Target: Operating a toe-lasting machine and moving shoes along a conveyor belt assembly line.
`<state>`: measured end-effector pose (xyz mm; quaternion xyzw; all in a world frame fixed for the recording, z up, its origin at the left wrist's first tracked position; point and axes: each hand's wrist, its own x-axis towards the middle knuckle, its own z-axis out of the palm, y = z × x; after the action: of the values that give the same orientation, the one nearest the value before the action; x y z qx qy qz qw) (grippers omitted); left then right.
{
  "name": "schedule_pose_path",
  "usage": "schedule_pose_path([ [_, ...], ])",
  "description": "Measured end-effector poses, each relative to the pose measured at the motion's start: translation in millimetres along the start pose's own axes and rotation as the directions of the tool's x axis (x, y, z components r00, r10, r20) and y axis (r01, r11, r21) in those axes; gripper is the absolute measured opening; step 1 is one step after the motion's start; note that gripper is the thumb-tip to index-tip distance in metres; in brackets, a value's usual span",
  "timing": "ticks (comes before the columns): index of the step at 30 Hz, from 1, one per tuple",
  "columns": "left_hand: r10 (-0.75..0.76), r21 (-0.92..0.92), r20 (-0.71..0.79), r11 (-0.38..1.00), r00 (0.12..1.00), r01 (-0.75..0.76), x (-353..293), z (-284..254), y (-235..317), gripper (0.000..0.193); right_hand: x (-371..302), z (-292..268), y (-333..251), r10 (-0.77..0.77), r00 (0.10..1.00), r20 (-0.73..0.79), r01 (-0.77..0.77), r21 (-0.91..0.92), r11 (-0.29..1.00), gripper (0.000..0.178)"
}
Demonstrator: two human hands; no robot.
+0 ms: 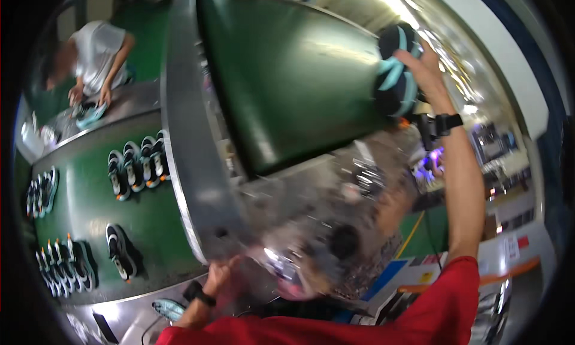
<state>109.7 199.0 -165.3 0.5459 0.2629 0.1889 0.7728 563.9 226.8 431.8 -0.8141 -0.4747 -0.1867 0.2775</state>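
Observation:
High on the right, my right hand (426,70) has its fingers wrapped round a shoe (392,84) with black and light teal parts, tilted up at the right end of a green conveyor belt (287,64). The thumb lies across a teal part, and some of the other fingers are hidden. My left hand (223,274) is low in the middle, beside the end of a grey metal rail (206,219). Its fingers are smeared by motion, so whether they hold anything does not show.
On a second green belt (159,237) at left stand several black-and-white shoes (123,252). Beyond it, a person in white (99,52) handles a teal shoe (91,114). A cluttered, blurred bench (263,207) lies before me. Near my left wrist is a teal shoe part (168,309).

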Motion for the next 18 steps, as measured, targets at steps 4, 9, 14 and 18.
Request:
schedule_pose_path([
  [4, -0.167, -0.320, 0.350, 0.903, 0.922, 0.285, -62, 100, 165, 0.048, -90, -47, -91, -0.205, 0.959, -0.194, 0.233, 0.135, 0.963, 0.093],
  [9, 0.486, -0.432, 0.530, 0.860, 0.695, -0.272, -66, 196, 281, 0.095, -245, -121, -132, -0.431, 0.823, -0.370, 0.446, -0.048, 0.894, 0.096],
  [14, 0.773, -0.427, 0.388, 0.633, 0.501, -0.646, -110, 323, 328, 0.123, -397, -174, -127, -0.340, 0.845, -0.412, 0.214, -0.322, 0.922, 0.095],
  [18, 0.507, -0.434, 0.627, 0.858, 0.591, -0.276, -166, 375, 284, 0.084, -516, -241, -104, -0.023, 0.913, -0.407, -0.142, -0.372, 0.917, 0.074],
])
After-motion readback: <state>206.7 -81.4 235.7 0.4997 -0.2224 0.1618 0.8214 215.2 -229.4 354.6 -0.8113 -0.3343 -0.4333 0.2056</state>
